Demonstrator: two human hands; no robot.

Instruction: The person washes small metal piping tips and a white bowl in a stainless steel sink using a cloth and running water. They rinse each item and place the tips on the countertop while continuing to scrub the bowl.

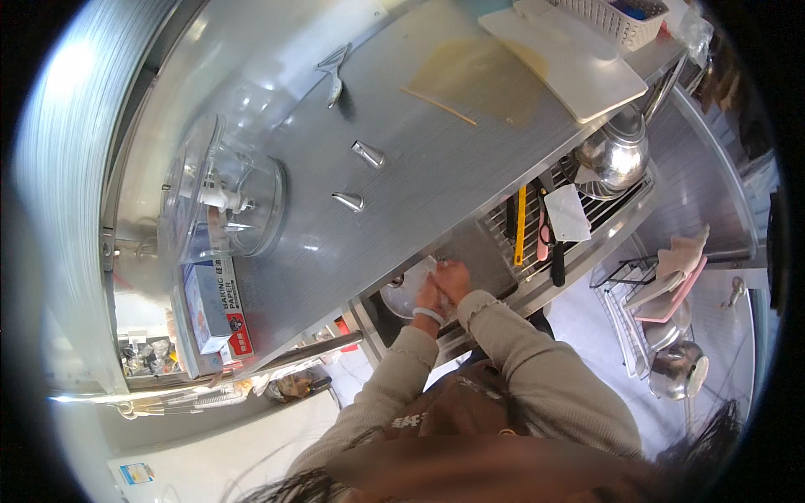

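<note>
Both hands are close together over a sink (490,258) set in the metal counter. My left hand (431,295), with a white band at the wrist, touches my right hand (454,280). Behind and below them lies a whitish translucent thing, perhaps a bowl or bag (402,289), beside a small metal fitting. Whether the fingers hold it or only each other cannot be made out. On the counter beyond the sink lie two metal piping nozzles (368,154) (348,201), a peeler (334,75) and a thin wooden stick (438,105).
A rack over the sink's right side holds a yellow-handled tool (520,225), a white scraper (567,212) and a metal bowl (613,154). Clear containers (277,207) and a baking paper box (236,308) stand left. A white board (572,69) lies at the back right.
</note>
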